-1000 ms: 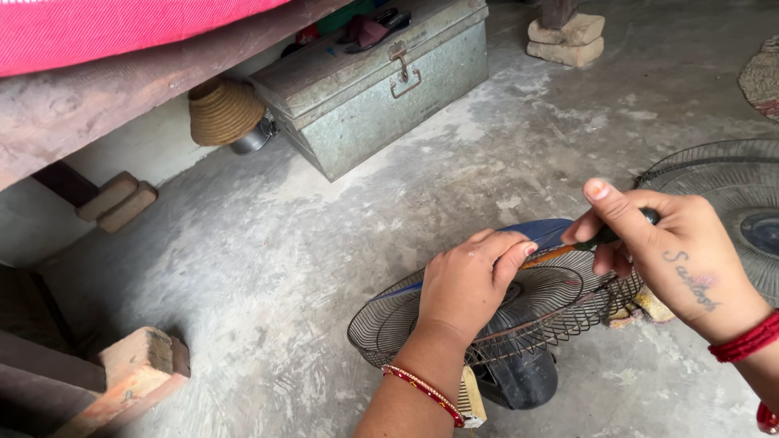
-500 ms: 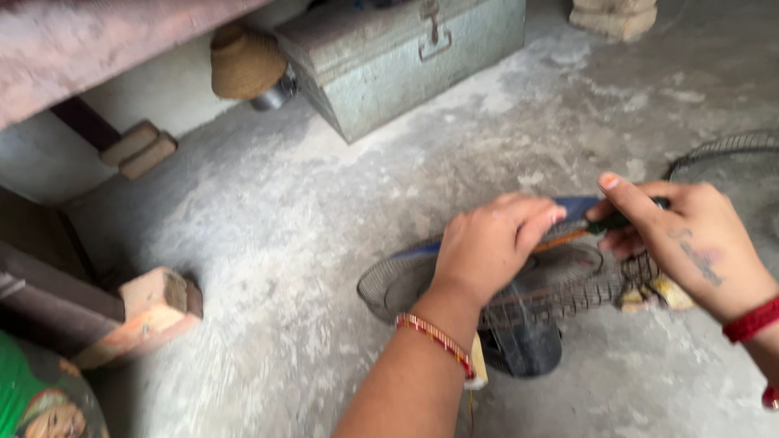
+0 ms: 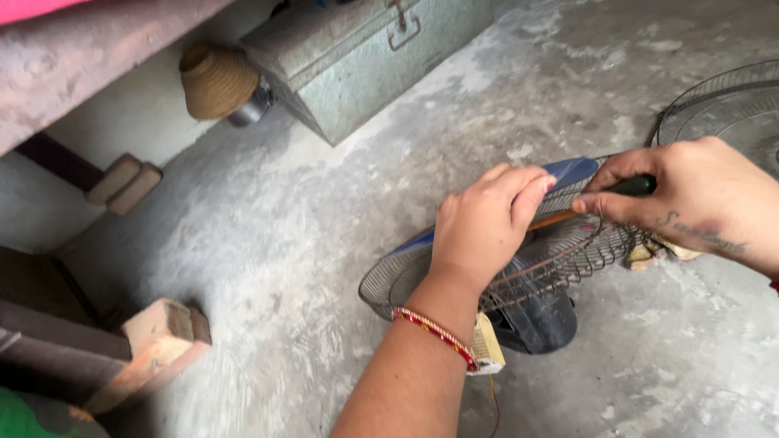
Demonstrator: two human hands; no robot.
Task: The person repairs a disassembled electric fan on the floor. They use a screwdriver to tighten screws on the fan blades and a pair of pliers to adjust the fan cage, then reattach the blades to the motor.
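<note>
A view from above of two bare hands working on a dismantled fan lying on a grey concrete floor (image 3: 268, 235). The left hand (image 3: 485, 223), with a red and gold bangle (image 3: 434, 332) at the wrist, rests palm down on the wire fan guard (image 3: 560, 259), its fingers curled loosely over the rim near a blue fan blade (image 3: 573, 172). The right hand (image 3: 690, 199), with a tattoo near the wrist, grips a dark-handled tool (image 3: 634, 186) between thumb and closed fingers, just beside the left hand's fingertips; the tool's tip is hidden. The guard sits at the middle right of the view, with the dark motor housing (image 3: 540, 320) beneath it. A second wire guard (image 3: 718, 101) lies at the far right. A metal trunk (image 3: 365, 57) stands at the top, a woven basket-like pot (image 3: 215, 79) beside it, and a wooden block (image 3: 162, 341) at the lower left
</note>
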